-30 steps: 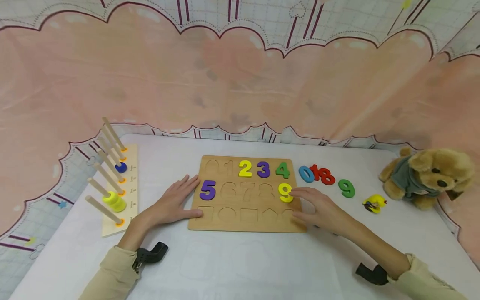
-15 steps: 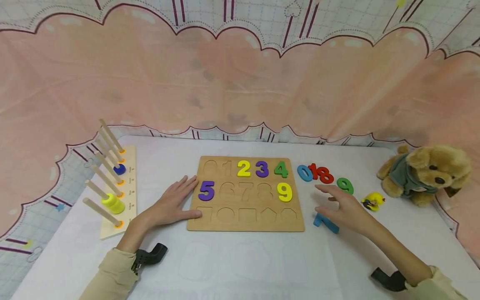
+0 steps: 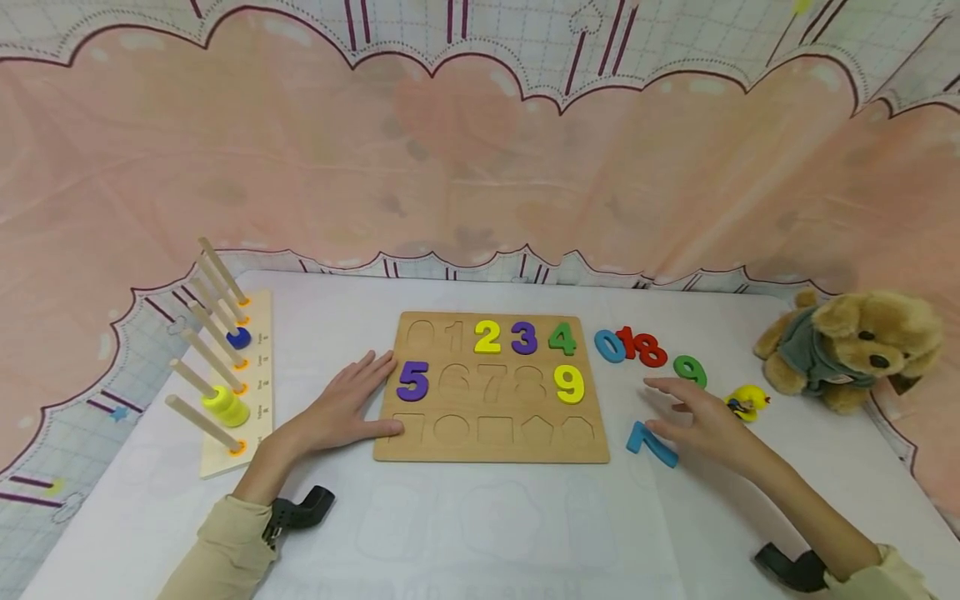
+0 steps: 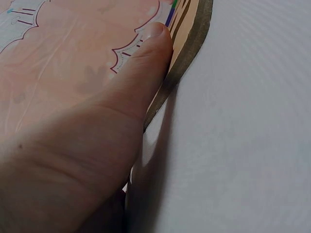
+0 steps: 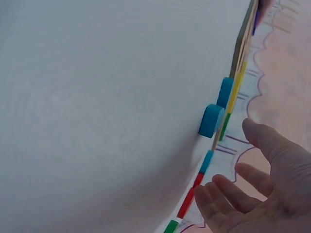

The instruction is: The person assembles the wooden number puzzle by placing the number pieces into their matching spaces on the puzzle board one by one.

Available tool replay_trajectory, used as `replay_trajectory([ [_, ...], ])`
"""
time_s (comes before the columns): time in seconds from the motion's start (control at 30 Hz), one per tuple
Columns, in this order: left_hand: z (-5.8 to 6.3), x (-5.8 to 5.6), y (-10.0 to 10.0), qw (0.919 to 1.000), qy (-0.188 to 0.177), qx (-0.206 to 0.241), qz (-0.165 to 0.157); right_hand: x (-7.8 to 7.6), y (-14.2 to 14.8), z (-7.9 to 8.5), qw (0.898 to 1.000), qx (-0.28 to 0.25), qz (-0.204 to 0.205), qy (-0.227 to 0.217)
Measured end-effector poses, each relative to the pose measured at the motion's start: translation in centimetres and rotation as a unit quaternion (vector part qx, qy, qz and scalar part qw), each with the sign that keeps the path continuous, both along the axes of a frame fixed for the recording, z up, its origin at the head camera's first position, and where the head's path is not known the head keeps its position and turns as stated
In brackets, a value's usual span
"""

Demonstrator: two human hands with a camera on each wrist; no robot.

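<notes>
Blue number seven point(image 3: 657, 448) just beside the person's right hand point(image 3: 699, 421).

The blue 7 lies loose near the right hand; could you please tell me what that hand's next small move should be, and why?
Probably the right hand should pinch the blue 7: that hand holds nothing, the piece lies off the wooden board, and the 7-shaped recess is unfilled.

Your left hand point(image 3: 347, 406) lies palm down, fingers extended, thumb splayed; your right hand point(image 3: 707, 423) hovers, fingers slightly bent, thumb apart. Left forearm point(image 3: 262, 471) and right forearm point(image 3: 817, 517) angle inward.
</notes>
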State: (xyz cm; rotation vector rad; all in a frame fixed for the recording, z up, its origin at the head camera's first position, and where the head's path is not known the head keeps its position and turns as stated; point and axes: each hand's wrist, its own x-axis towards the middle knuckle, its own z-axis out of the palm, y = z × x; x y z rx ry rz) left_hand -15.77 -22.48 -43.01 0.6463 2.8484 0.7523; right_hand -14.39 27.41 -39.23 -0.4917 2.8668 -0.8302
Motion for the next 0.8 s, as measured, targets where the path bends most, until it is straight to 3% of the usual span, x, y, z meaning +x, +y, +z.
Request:
replay_trajectory([
  [0.6, -0.1, 0.0, -0.1, 1.0000, 0.003, -0.006, 0.000, 0.9, 0.2, -0.4, 0.999, 0.009, 0.040, -0.017],
  [0.8, 0.0, 0.1, -0.1, 1.0000, 0.001, -0.005, 0.000, 1.4, 0.3, 0.0, 0.997, 0.022, 0.077, -0.018],
])
